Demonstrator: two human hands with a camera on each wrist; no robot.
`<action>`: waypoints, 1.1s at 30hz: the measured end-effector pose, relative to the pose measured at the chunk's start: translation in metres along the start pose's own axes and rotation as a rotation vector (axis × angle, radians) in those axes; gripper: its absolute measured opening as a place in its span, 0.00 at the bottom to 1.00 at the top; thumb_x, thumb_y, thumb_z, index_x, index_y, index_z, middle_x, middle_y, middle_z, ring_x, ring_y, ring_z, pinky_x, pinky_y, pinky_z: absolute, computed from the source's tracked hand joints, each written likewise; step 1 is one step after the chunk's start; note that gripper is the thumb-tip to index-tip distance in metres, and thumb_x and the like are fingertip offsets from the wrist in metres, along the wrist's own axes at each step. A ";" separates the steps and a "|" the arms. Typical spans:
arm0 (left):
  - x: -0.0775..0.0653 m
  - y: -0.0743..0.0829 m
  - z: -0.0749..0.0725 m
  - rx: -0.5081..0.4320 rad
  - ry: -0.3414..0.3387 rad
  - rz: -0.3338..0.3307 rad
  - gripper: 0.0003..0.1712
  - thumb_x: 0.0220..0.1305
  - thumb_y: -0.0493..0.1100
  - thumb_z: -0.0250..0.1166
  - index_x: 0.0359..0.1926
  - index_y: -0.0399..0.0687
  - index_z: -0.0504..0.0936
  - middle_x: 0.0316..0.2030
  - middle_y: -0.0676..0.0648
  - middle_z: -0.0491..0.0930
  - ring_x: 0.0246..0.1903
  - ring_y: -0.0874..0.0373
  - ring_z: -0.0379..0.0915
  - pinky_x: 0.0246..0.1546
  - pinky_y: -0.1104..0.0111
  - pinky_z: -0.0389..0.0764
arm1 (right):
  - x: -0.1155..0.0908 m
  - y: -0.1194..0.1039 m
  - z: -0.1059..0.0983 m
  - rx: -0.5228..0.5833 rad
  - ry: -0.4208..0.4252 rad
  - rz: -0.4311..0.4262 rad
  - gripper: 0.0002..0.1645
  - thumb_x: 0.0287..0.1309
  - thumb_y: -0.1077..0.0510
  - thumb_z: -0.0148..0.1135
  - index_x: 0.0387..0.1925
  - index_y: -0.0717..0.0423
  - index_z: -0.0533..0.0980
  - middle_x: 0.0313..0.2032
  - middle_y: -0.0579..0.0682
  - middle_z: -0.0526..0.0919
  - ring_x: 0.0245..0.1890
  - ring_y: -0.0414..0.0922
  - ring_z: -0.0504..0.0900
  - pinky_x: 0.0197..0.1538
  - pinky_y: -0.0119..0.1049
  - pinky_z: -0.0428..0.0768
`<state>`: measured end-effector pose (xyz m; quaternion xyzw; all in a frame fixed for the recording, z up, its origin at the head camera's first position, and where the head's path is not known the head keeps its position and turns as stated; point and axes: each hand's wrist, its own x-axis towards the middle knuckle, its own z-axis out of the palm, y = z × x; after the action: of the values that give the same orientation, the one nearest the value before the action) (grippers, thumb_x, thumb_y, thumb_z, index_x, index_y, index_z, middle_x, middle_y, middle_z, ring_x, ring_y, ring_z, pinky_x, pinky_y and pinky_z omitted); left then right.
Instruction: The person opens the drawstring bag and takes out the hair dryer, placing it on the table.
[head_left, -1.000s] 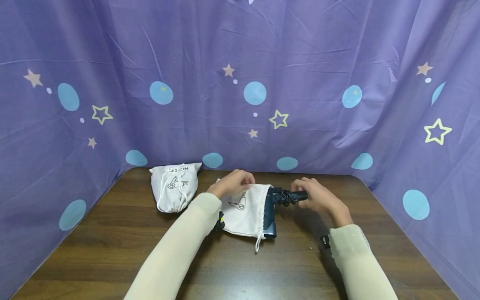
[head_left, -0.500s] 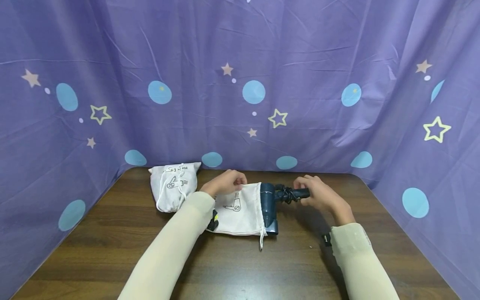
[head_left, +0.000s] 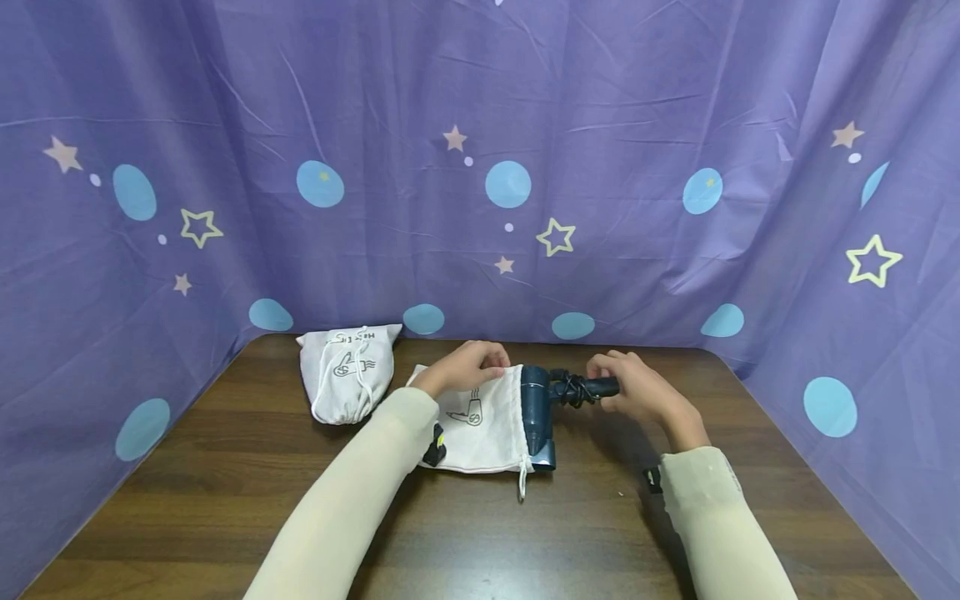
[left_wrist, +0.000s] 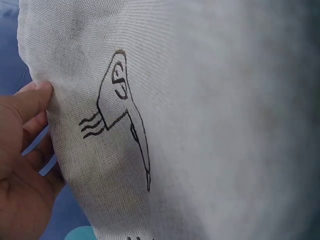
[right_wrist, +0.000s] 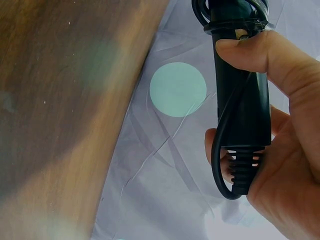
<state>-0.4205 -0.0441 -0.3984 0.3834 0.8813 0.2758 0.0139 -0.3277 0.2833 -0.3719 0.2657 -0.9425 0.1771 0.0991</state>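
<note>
A dark teal hair dryer (head_left: 536, 407) lies on its side, its black cord wound round the handle. My right hand (head_left: 637, 390) grips the handle end; in the right wrist view the thumb presses on the black handle (right_wrist: 240, 107) with fingers behind it. A white cloth drawstring bag (head_left: 491, 437), printed with a dryer drawing, lies left of the dryer, its mouth edge at the dryer body. My left hand (head_left: 467, 367) pinches the bag's far edge near the mouth. In the left wrist view the thumb is on the near face of the cloth (left_wrist: 85, 165), fingers behind.
A second white drawstring bag (head_left: 348, 375), full and drawn together, stands at the back left of the wooden table (head_left: 480, 542). A purple curtain (head_left: 615, 275) with stars and dots hangs round the back and sides.
The bag has shifted left, uncovering more of the dryer body. My left hand went left with it, then moved back right along its far edge. The right hand stays nearly in place.
</note>
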 end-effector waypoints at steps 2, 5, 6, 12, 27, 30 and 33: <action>0.000 0.001 0.001 -0.001 0.012 -0.018 0.03 0.73 0.39 0.63 0.44 0.50 0.83 0.35 0.52 0.80 0.35 0.60 0.75 0.42 0.65 0.78 | 0.000 0.000 0.000 0.002 0.000 0.000 0.23 0.43 0.66 0.74 0.42 0.46 0.77 0.35 0.43 0.74 0.42 0.49 0.71 0.44 0.45 0.70; 0.000 0.002 0.002 -0.001 0.021 -0.036 0.03 0.73 0.39 0.63 0.43 0.50 0.83 0.35 0.53 0.80 0.35 0.60 0.75 0.41 0.66 0.78 | 0.000 0.001 0.000 0.004 -0.001 -0.001 0.24 0.43 0.67 0.73 0.42 0.46 0.77 0.35 0.43 0.74 0.41 0.49 0.71 0.44 0.45 0.70; 0.000 0.002 0.002 0.001 0.025 -0.036 0.03 0.73 0.39 0.63 0.43 0.50 0.83 0.35 0.53 0.81 0.36 0.60 0.75 0.41 0.66 0.78 | 0.000 0.001 0.000 0.005 -0.001 0.000 0.24 0.43 0.67 0.74 0.42 0.46 0.77 0.35 0.43 0.74 0.41 0.49 0.71 0.44 0.45 0.70; -0.003 0.002 0.002 -0.004 0.022 -0.033 0.03 0.73 0.39 0.63 0.43 0.50 0.83 0.36 0.52 0.81 0.37 0.60 0.76 0.43 0.65 0.78 | -0.002 0.004 -0.002 0.016 -0.004 0.001 0.24 0.42 0.68 0.74 0.41 0.46 0.77 0.33 0.43 0.74 0.39 0.47 0.71 0.44 0.45 0.69; -0.014 0.010 -0.011 0.146 0.004 0.000 0.04 0.72 0.39 0.64 0.44 0.48 0.83 0.37 0.52 0.79 0.38 0.59 0.73 0.43 0.64 0.77 | -0.003 0.006 -0.004 -0.002 0.000 0.011 0.23 0.42 0.66 0.74 0.41 0.47 0.77 0.33 0.43 0.75 0.39 0.47 0.72 0.45 0.45 0.69; -0.019 0.018 -0.014 0.194 -0.005 0.034 0.05 0.71 0.40 0.64 0.45 0.48 0.83 0.37 0.52 0.77 0.37 0.59 0.72 0.43 0.63 0.76 | -0.004 0.007 -0.004 -0.008 -0.002 0.020 0.23 0.42 0.66 0.74 0.41 0.46 0.77 0.34 0.43 0.75 0.40 0.48 0.72 0.45 0.46 0.69; -0.026 0.026 -0.015 0.242 -0.017 0.066 0.06 0.71 0.41 0.65 0.47 0.50 0.84 0.38 0.53 0.77 0.38 0.59 0.73 0.43 0.64 0.77 | -0.004 0.006 -0.004 -0.010 0.000 0.021 0.23 0.42 0.66 0.74 0.41 0.46 0.77 0.34 0.43 0.75 0.40 0.48 0.72 0.45 0.46 0.69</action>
<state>-0.3887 -0.0543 -0.3780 0.4135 0.8948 0.1646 -0.0340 -0.3273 0.2917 -0.3713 0.2555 -0.9461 0.1733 0.0984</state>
